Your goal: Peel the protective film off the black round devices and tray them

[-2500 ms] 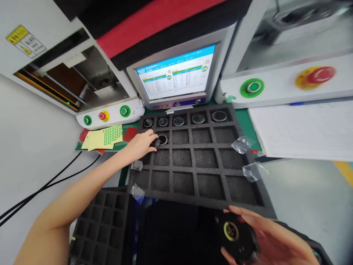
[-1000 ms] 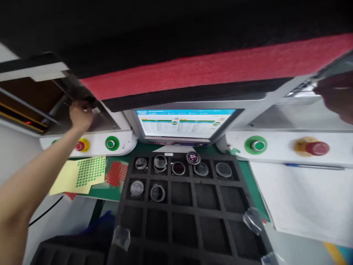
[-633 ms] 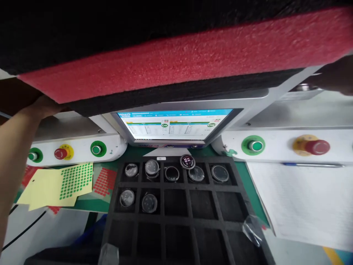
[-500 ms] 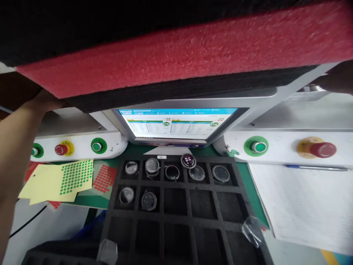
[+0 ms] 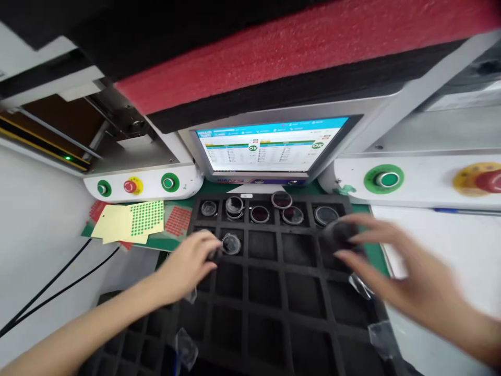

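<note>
A black foam tray (image 5: pixel 270 265) with square compartments holds several round watch faces in its far rows, such as one watch face (image 5: pixel 326 215) at the far right. My left hand (image 5: pixel 183 269) is over the tray's left side, its fingers closed around a small dark round watch piece (image 5: pixel 214 254), beside another watch face (image 5: pixel 231 244). My right hand (image 5: pixel 395 261) is blurred over the tray's right edge. Between its thumb and fingers is a dark round watch piece (image 5: pixel 340 234); its details are smeared by motion.
A monitor (image 5: pixel 274 146) stands behind the tray, with green buttons (image 5: pixel 168 183) and red emergency knobs (image 5: pixel 130 186) on both sides. Sticker sheets (image 5: pixel 146 218) lie left, papers (image 5: pixel 465 250) and a pen (image 5: pixel 465 211) right. A red-and-black foam bar (image 5: pixel 274 62) hangs overhead. Clear plastic pieces (image 5: pixel 187 349) lie on the tray's edges.
Both hands have come down from the machine bays at either side to the tray, each with a dark round watch piece. The view has shifted, and the lit watch display now looks dark.
</note>
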A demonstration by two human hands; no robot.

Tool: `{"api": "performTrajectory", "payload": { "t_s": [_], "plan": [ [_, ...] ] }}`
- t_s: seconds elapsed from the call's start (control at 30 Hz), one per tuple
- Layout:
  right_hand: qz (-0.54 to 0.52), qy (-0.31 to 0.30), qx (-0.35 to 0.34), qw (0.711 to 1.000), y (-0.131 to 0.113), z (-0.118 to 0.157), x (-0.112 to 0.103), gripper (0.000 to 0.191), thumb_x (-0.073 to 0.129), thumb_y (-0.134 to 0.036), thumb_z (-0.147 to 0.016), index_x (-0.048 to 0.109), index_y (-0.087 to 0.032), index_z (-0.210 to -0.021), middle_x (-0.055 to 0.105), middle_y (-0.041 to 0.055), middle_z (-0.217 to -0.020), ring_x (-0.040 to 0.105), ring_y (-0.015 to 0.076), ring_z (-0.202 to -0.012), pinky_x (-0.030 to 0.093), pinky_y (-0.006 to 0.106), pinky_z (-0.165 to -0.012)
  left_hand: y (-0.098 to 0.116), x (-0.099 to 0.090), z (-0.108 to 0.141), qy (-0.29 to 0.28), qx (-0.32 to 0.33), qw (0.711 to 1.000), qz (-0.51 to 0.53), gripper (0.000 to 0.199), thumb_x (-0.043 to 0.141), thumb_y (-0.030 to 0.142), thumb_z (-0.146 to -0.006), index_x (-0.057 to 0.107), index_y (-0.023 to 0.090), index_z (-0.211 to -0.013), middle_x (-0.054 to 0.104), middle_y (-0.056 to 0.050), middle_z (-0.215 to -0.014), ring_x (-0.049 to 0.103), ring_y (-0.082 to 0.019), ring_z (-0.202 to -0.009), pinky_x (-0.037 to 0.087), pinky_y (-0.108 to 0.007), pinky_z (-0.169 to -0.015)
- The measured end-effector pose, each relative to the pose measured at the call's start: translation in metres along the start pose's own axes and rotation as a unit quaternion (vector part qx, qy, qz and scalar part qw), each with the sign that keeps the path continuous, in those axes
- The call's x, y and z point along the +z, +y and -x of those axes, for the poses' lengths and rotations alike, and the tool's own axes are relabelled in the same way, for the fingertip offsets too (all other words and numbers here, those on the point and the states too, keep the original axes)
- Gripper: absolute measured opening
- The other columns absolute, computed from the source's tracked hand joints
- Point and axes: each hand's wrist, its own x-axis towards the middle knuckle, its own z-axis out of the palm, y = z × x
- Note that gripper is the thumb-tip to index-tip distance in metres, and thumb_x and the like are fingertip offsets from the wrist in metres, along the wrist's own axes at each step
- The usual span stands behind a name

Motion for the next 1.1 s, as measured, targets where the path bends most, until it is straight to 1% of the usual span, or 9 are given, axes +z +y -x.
{"api": "performTrajectory", "payload": {
  "t_s": [0.07, 0.17, 0.33, 0.5, 0.63, 0.8, 0.9, 1.0, 1.1],
  "plan": [
    [-0.024, -0.064, -0.082, 0.994, -0.022, 0.017, 0.022, 0.006, 0.054, -0.032, -0.096, 0.054, -0.027, -0.100, 0.066, 0.0080, -0.114, 0.067, 0.0271, -0.104, 0.061, 0.043, -0.085, 0.031, 0.028, 0.006, -0.011, 0.087, 0.996, 0.009, 0.030, 0.061, 0.014, -0.087, 0.054, 0.020, -0.116, 0.065, -0.012, -0.115, 0.066, -0.025, -0.108, 0.058, -0.039, -0.091],
    [-0.027, -0.125, -0.112, 0.985, -0.039, 0.030, 0.045, 0.014, 0.047, -0.021, -0.096, 0.051, -0.024, -0.110, 0.066, 0.0110, -0.116, 0.068, 0.0252, -0.105, 0.062, 0.039, -0.083, 0.040, 0.038, 0.001, -0.015, 0.114, 0.993, 0.018, 0.033, 0.062, 0.014, -0.087, 0.053, 0.016, -0.119, 0.063, -0.015, -0.116, 0.064, -0.029, -0.111, 0.057, -0.044, -0.093],
    [-0.011, -0.129, -0.063, 0.990, -0.021, -0.002, 0.040, 0.027, 0.053, -0.035, -0.093, 0.047, -0.023, -0.116, 0.064, 0.0122, -0.122, 0.066, 0.0263, -0.110, 0.059, 0.042, -0.089, 0.018, 0.011, -0.022, -0.049, 0.041, 0.989, 0.133, 0.064, 0.069, 0.037, -0.084, 0.040, 0.019, -0.138, 0.054, -0.017, -0.134, 0.053, -0.030, -0.127, 0.048, -0.047, -0.106],
    [0.035, -0.105, -0.012, 0.994, 0.019, -0.060, 0.059, 0.033, 0.061, -0.039, -0.085, 0.049, -0.021, -0.110, 0.065, 0.0156, -0.115, 0.063, 0.0343, -0.111, 0.055, 0.050, -0.091, -0.006, 0.012, -0.079, 0.014, -0.091, 0.993, 0.071, 0.053, 0.070, 0.036, -0.082, 0.051, 0.016, -0.127, 0.054, -0.015, -0.130, 0.051, -0.033, -0.125, 0.044, -0.051, -0.108],
    [0.052, -0.125, 0.013, 0.991, 0.030, -0.078, 0.080, 0.037, 0.066, -0.035, -0.082, 0.049, -0.022, -0.111, 0.068, 0.0128, -0.109, 0.067, 0.0332, -0.100, 0.058, 0.046, -0.082, -0.017, 0.020, -0.105, -0.007, -0.116, 0.992, 0.044, 0.037, 0.070, 0.034, -0.082, 0.062, 0.013, -0.110, 0.062, -0.014, -0.112, 0.058, -0.034, -0.111, 0.052, -0.049, -0.093],
    [0.070, -0.139, 0.020, 0.988, 0.029, -0.078, 0.079, 0.036, 0.066, -0.034, -0.080, 0.050, -0.020, -0.109, 0.069, 0.0136, -0.108, 0.069, 0.0334, -0.096, 0.058, 0.044, -0.078, -0.014, 0.018, -0.109, -0.039, -0.083, 0.995, 0.030, 0.043, 0.077, 0.029, -0.077, 0.063, 0.013, -0.115, 0.064, -0.014, -0.116, 0.059, -0.033, -0.111, 0.052, -0.044, -0.091],
    [0.083, -0.156, 0.008, 0.984, 0.027, -0.080, 0.076, 0.034, 0.063, -0.031, -0.080, 0.050, -0.020, -0.109, 0.069, 0.0132, -0.106, 0.069, 0.0322, -0.093, 0.057, 0.043, -0.078, -0.010, 0.019, -0.114, -0.043, -0.057, 0.997, 0.032, 0.035, 0.076, 0.023, -0.078, 0.066, 0.014, -0.110, 0.066, -0.013, -0.114, 0.060, -0.030, -0.110, 0.052, -0.040, -0.090],
    [0.101, -0.177, -0.007, 0.979, 0.024, -0.082, 0.073, 0.032, 0.059, -0.029, -0.081, 0.051, -0.019, -0.110, 0.070, 0.0123, -0.102, 0.070, 0.0300, -0.083, 0.056, 0.040, -0.073, -0.012, 0.016, -0.111, -0.024, -0.042, 0.998, 0.037, 0.027, 0.075, 0.019, -0.076, 0.069, 0.013, -0.102, 0.069, -0.012, -0.108, 0.063, -0.029, -0.105, 0.053, -0.038, -0.086],
    [0.117, -0.193, -0.022, 0.974, 0.023, -0.081, 0.070, 0.030, 0.055, -0.031, -0.083, 0.052, -0.019, -0.110, 0.071, 0.0104, -0.097, 0.070, 0.0273, -0.072, 0.055, 0.037, -0.066, -0.030, -0.001, -0.093, 0.031, -0.052, 0.997, 0.041, 0.031, 0.073, 0.022, -0.077, 0.068, 0.015, -0.107, 0.070, -0.010, -0.111, 0.065, -0.027, -0.104, 0.053, -0.038, -0.090]
  ]
}}
